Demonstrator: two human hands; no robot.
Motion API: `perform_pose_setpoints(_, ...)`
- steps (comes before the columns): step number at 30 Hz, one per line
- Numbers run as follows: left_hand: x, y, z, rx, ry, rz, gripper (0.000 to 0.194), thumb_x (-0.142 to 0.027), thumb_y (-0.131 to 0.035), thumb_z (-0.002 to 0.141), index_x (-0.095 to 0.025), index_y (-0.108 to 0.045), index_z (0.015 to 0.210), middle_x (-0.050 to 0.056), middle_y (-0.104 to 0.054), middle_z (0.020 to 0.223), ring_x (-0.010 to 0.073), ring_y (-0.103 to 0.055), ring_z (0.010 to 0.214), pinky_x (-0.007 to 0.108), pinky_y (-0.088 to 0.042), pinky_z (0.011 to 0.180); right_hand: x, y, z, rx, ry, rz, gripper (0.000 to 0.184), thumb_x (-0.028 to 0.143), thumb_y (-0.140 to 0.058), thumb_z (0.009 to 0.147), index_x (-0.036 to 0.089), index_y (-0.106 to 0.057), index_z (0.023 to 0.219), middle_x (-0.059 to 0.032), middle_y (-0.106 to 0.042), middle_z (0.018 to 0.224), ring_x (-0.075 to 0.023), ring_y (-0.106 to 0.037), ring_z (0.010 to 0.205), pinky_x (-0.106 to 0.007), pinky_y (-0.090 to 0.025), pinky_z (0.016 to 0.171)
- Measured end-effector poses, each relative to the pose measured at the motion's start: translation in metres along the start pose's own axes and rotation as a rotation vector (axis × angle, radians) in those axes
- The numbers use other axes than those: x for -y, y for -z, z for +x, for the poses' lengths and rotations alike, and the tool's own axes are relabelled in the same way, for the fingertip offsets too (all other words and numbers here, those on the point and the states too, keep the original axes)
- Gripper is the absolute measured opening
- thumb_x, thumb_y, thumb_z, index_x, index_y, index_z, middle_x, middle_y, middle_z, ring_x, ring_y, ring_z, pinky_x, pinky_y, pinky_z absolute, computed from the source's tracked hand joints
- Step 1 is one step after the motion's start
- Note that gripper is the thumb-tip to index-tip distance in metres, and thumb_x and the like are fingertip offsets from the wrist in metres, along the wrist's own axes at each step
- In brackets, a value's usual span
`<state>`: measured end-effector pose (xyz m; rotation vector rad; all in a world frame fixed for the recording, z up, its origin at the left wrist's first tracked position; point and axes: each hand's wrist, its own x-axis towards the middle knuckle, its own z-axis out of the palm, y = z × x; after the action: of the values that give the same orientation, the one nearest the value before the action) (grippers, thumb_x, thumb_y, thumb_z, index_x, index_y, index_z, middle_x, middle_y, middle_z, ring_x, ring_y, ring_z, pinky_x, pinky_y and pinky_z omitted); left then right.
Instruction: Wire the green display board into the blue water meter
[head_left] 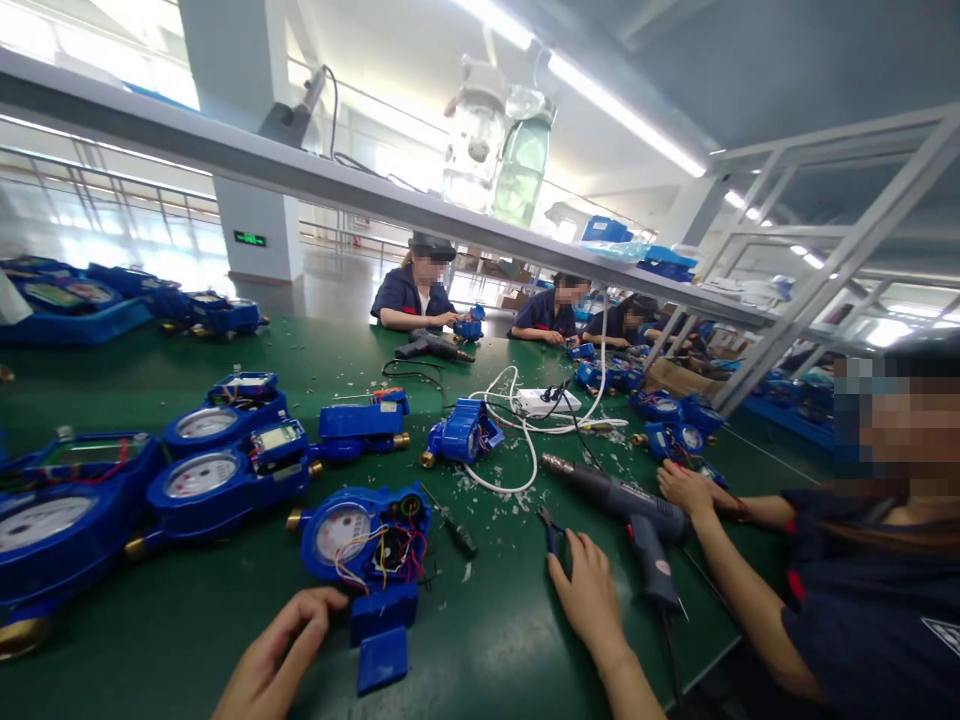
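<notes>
An opened blue water meter (343, 532) lies on the green table, its round dial facing up and coloured wires showing in its side housing. Its hinged blue lid (382, 660) hangs toward me. My left hand (281, 650) is just left of the lid, loosely bent, with a gap between thumb and index finger and nothing visible in it; the fingertip is close to the meter's lower edge. Over the dark-blue handles of small pliers (553, 535), my right hand (589, 590) has its fingers closed. The pliers' jaws point away from me. A screwdriver (457, 530) lies beside the meter.
A heat gun (622, 500) lies right of my right hand, near a co-worker's arm (742, 580). More water meters (202, 480) crowd the left. A power strip (547, 400) with a white cable lies behind. A shelf (375, 195) crosses above; plastic scraps litter the table.
</notes>
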<state>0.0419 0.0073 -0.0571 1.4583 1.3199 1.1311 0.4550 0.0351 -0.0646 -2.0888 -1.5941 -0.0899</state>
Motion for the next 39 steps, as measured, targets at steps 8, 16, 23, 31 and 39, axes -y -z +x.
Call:
perform_pose_setpoints(8, -0.001, -0.007, -0.005, 0.097, 0.002, -0.087, 0.077, -0.069, -0.025, 0.093, -0.021, -0.057, 0.041, 0.009, -0.067, 0.071, 0.0233, -0.063, 0.08, 0.032, -0.048, 0.087, 0.016, 0.007, -0.038, -0.045, 0.036, 0.181, 0.055, 0.05, -0.036, 0.083, 0.01, -0.059, 0.114, -0.018, -0.06, 0.115, -0.035, -0.052, 0.112, -0.052, -0.038, 0.101)
perform_pose_setpoints(16, -0.007, -0.01, -0.002, -0.007, -0.104, -0.145, 0.066, -0.071, -0.035, 0.09, -0.02, -0.053, 0.05, 0.007, -0.063, 0.066, 0.0198, -0.059, 0.068, 0.028, -0.051, 0.07, 0.0, 0.016, -0.033, -0.113, -0.273, 0.467, 0.064, 0.063, -0.034, 0.084, 0.013, -0.054, 0.118, -0.0169, -0.059, 0.116, -0.0342, -0.057, 0.109, -0.049, -0.045, 0.093)
perform_pose_setpoints(23, -0.029, -0.01, -0.006, -0.02, -0.115, -0.137, 0.05, -0.064, -0.041, 0.091, -0.023, -0.062, 0.072, 0.005, -0.064, 0.072, 0.0222, -0.061, 0.074, 0.031, -0.053, 0.073, -0.016, 0.013, -0.03, -0.215, -0.479, 0.68, 0.09, 0.08, -0.045, 0.073, 0.009, -0.057, 0.127, -0.0097, -0.065, 0.088, -0.0274, -0.063, 0.077, -0.042, -0.054, 0.074)
perform_pose_setpoints(31, -0.027, -0.009, -0.005, 0.065, -0.043, -0.044, 0.057, -0.061, -0.032, 0.094, -0.02, -0.064, 0.07, 0.006, -0.066, 0.086, 0.0235, -0.061, 0.088, 0.032, -0.047, 0.085, -0.032, 0.006, -0.027, -0.306, -0.501, 0.733, 0.073, 0.075, -0.065, 0.062, 0.016, -0.066, 0.104, -0.0125, -0.066, 0.103, -0.0319, -0.064, 0.087, -0.042, -0.055, 0.073)
perform_pose_setpoints(39, -0.044, -0.005, -0.004, 0.075, -0.027, -0.021, 0.033, -0.047, -0.045, 0.091, -0.019, -0.061, 0.086, 0.005, -0.066, 0.088, 0.023, -0.062, 0.086, 0.033, -0.048, 0.082, -0.013, 0.016, -0.03, -0.24, -0.468, 0.781, 0.079, 0.074, -0.065, 0.064, 0.011, -0.062, 0.112, -0.0131, -0.066, 0.105, -0.0281, -0.062, 0.087, -0.035, -0.053, 0.066)
